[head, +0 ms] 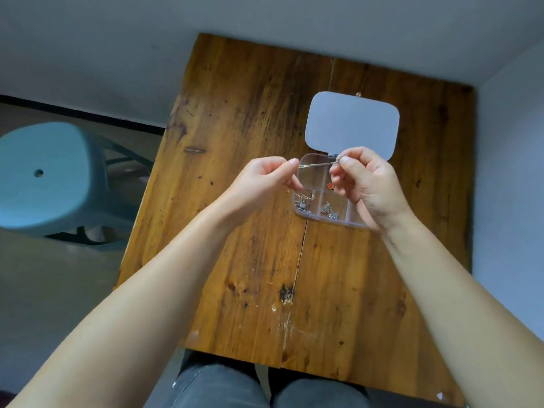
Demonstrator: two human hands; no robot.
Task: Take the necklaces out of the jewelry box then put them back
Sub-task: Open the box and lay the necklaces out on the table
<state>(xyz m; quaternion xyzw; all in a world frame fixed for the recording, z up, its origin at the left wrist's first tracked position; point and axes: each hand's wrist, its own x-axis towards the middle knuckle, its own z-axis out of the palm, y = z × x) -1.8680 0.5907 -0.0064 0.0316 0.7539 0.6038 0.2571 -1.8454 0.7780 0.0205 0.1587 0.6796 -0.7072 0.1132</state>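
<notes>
Chain stretched between both hands over the open jewelry box.

I see the left hand (263,179) pinching one end of a thin silver necklace (316,165) between thumb and forefinger, and the right hand (365,184) pinching the other end the same way; the chain runs nearly taut from the left grip toward 3 o'clock, straight to the right grip. It hangs just above the far row of the clear jewelry box (321,195), which sits on the wooden table (244,142) with its lid (351,125) flipped open toward 12 o'clock. In the compartments: a red pendant (330,186) at 7 o'clock of the right fingertips, silver pieces (328,209) in the near row, at 6 o'clock of the chain. A blue stool (44,175) stands at 9 o'clock, off the table.
</notes>
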